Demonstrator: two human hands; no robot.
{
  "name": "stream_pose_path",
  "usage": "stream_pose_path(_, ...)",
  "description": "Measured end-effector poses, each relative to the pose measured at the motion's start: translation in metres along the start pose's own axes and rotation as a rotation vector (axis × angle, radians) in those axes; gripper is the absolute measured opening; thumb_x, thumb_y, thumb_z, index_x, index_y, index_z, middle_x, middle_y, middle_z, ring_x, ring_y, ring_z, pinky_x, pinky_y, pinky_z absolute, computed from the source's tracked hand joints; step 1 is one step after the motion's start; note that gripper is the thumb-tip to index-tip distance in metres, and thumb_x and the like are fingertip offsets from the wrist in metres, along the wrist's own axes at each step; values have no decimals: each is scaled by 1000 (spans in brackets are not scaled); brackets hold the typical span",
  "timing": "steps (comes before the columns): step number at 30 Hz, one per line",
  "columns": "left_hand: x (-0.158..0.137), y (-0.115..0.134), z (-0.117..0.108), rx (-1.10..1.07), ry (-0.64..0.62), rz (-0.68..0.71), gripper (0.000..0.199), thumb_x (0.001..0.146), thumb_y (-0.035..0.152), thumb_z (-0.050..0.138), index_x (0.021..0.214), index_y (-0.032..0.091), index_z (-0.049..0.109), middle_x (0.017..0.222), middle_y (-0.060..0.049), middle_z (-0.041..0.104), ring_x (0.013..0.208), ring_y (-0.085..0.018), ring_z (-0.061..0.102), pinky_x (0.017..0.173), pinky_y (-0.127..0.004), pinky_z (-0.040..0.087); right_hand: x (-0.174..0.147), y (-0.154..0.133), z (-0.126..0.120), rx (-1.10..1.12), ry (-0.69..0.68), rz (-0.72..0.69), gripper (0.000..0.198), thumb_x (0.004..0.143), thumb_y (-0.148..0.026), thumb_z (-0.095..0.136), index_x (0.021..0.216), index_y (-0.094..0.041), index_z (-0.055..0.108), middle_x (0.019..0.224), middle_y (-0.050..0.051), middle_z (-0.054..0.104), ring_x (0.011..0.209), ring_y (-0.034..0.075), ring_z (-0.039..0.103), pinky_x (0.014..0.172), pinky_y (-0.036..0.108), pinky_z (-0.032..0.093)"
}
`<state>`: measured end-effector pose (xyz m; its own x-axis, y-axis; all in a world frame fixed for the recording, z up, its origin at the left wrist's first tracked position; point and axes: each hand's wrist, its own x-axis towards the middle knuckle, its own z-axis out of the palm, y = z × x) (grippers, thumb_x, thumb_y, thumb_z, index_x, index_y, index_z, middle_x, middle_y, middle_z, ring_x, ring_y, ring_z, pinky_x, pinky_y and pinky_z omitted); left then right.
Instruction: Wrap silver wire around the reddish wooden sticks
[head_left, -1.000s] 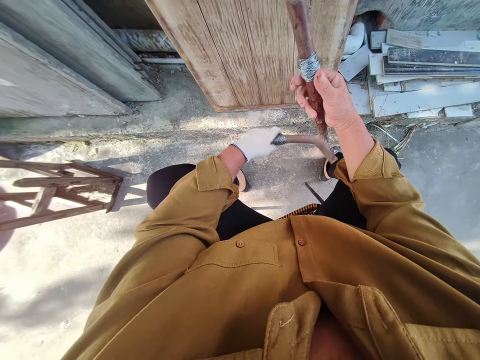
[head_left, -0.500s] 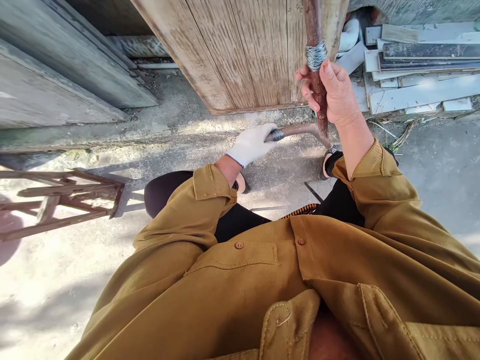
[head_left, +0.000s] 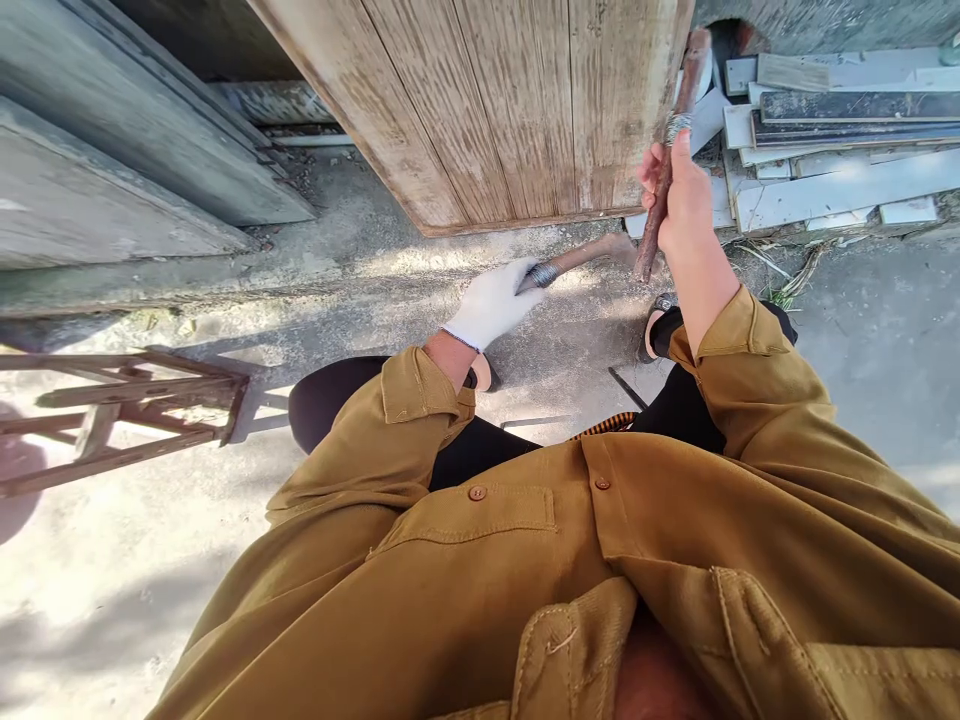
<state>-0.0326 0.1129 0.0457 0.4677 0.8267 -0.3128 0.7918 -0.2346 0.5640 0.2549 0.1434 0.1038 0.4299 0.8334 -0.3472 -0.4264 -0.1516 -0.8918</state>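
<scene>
Singly clasped: one curved rod [head_left: 581, 256] in left hand [head_left: 489, 305], one straight rod [head_left: 658, 207] in right hand [head_left: 690, 203]

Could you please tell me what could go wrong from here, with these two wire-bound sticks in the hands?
The right hand is bare and close to the wire binding on the brown stick, so a loose wire end might scratch it. The curved stick in the gloved left hand reaches toward the lower end of the brown stick, so the two could knock together.
</scene>
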Motion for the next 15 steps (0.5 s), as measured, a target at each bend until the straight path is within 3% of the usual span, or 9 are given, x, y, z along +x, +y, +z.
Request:
stream_pose_path(3, 3, -14, 4, -352, -193, -135, 30, 98, 52, 67, 98, 23, 76, 74, -8, 77, 65, -28, 75, 62, -34, 54, -7, -5, -6, 61, -104, -105, 33, 125, -43, 60, 101, -22, 67, 98, 0, 76, 80, 9, 60, 57, 20, 41)
stream_pose_path(5, 7, -24, 7, -415, -328, -178, 39, 100, 58, 62, 83, 24, 70, 74, -11, 78, 61, -27, 74, 61, -34, 55, -15, -5, -7, 43, -293, -157, 35, 113, -52, 80, 98, -21, 71, 99, 2, 78, 73, 10, 56, 51, 22, 37)
stream_pose_path(6, 9, -29, 8, -329, -336, -191, 40, 99, 59, 63, 82, 23, 70, 75, -13, 79, 66, -28, 77, 65, -36, 57, -20, -3, -6, -1, -410, -169, 42, 107, -58, 85, 95, -20, 72, 98, 3, 79, 68, 10, 53, 48, 23, 34)
stream_pose_path(8, 15, -35, 8, -39, -226, -207, 35, 95, 55, 70, 91, 20, 77, 80, -16, 79, 85, -36, 81, 78, -41, 62, -29, 4, -3, -148, -677, -156, 55, 98, -72, 88, 90, -20, 71, 86, 4, 78, 56, 10, 47, 44, 26, 28)
stream_pose_path(10, 20, -35, 6, 90, -58, -149, 37, 92, 48, 77, 114, 18, 81, 90, -16, 80, 102, -40, 81, 91, -46, 63, -37, 13, 3, -329, -929, -71, 61, 92, -78, 91, 90, -21, 70, 71, 0, 71, 48, 9, 42, 42, 26, 24)
stream_pose_path(12, 24, -24, 4, -88, 5, 12, 44, 92, 43, 81, 129, 19, 78, 101, -13, 81, 111, -38, 80, 98, -45, 63, -43, 21, 11, -440, -1084, 25, 59, 90, -76, 94, 94, -22, 70, 62, -4, 63, 45, 10, 43, 43, 25, 23)
stream_pose_path(15, 24, 7, 1, -472, -37, 226, 34, 94, 40, 85, 120, 20, 76, 99, -8, 79, 110, -32, 80, 100, -41, 64, -50, 25, 24, -455, -1096, 85, 54, 95, -73, 91, 99, -23, 70, 60, -7, 59, 47, 10, 42, 43, 23, 24)
